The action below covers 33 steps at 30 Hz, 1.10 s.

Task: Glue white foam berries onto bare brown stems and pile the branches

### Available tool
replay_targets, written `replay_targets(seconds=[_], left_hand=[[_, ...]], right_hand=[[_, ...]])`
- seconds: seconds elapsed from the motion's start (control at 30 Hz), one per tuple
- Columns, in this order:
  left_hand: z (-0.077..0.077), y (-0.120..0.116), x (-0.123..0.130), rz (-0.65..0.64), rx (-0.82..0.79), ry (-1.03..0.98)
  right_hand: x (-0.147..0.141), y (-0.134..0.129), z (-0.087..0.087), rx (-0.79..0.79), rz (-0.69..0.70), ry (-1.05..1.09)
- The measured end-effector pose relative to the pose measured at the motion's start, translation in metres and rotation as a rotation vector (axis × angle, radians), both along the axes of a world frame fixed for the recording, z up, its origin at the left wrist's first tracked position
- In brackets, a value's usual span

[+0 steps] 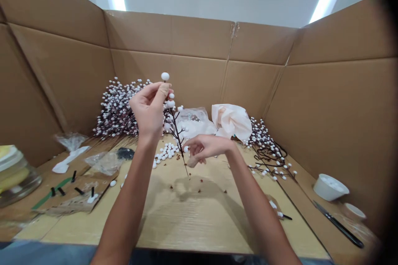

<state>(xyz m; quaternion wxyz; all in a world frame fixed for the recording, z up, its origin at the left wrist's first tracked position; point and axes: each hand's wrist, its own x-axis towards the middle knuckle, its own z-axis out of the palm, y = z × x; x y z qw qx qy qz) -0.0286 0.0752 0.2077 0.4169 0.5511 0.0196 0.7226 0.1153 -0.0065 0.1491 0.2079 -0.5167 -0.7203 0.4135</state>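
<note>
My left hand (148, 109) is raised and pinches the top of a thin dark berry branch (177, 130), with a white berry (165, 76) sticking out above my fingers. More white berries sit along the branch, whose tip hangs down over the wooden tabletop (199, 219). My right hand (202, 150) is held palm down beside the lower branch, fingers apart and holding nothing. Its fingertips are close to a white berry (185, 149) on the branch. Whether they touch it, I cannot tell.
Heaped white-berry branches (116, 109) stand behind my left hand, and more lie at right (267, 153). Loose white berries (166, 153) and plastic bags (231, 122) lie centrally. Cardboard walls (192, 35) surround the table. A white bowl (330, 187), black-handled blade (338, 223) and glass jar (17, 178) sit nearby.
</note>
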Motion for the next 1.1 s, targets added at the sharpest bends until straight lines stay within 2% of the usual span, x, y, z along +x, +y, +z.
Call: replay_targets(seconds=[0.1, 0.2, 0.3, 0.4, 0.5, 0.57, 0.63, 0.8, 0.93, 1.0, 1.1], left_hand=[[0.004, 0.015, -0.011, 0.008, -0.053, -0.073], [0.006, 0.027, -0.023, -0.034, -0.091, -0.092], [0.006, 0.039, -0.035, -0.073, -0.115, 0.000], [0.005, 0.049, -0.048, 0.022, -0.134, 0.099], [0.008, 0.052, -0.066, 0.169, -0.184, 0.000], [0.011, 0.049, -0.084, 0.231, -0.235, -0.175], [0.015, 0.043, -0.104, 0.242, -0.274, -0.356], [0.018, 0.027, -0.147, 0.144, -0.344, -0.590], [0.016, 0.025, -0.159, -0.003, -0.298, -0.642], [0.014, 0.025, -0.161, -0.055, -0.258, -0.617], [0.010, 0.025, -0.167, -0.067, -0.239, -0.600]], right_hand=[[-0.018, 0.020, -0.014, 0.024, 0.063, 0.113], [-0.032, 0.027, -0.022, 0.070, 0.024, 0.211], [-0.041, 0.033, -0.029, 0.139, -0.012, 0.275], [-0.050, 0.045, -0.035, 0.178, -0.067, 0.375], [-0.062, 0.068, -0.033, 0.237, -0.169, 0.496], [-0.069, 0.093, -0.025, 0.270, -0.263, 0.527], [-0.074, 0.125, -0.013, 0.272, -0.364, 0.496], [-0.084, 0.224, 0.017, 0.278, -0.532, 0.391], [-0.099, 0.292, 0.034, 0.255, -0.635, 0.324], [-0.112, 0.317, 0.041, 0.243, -0.654, 0.319], [-0.136, 0.348, 0.048, 0.232, -0.663, 0.340]])
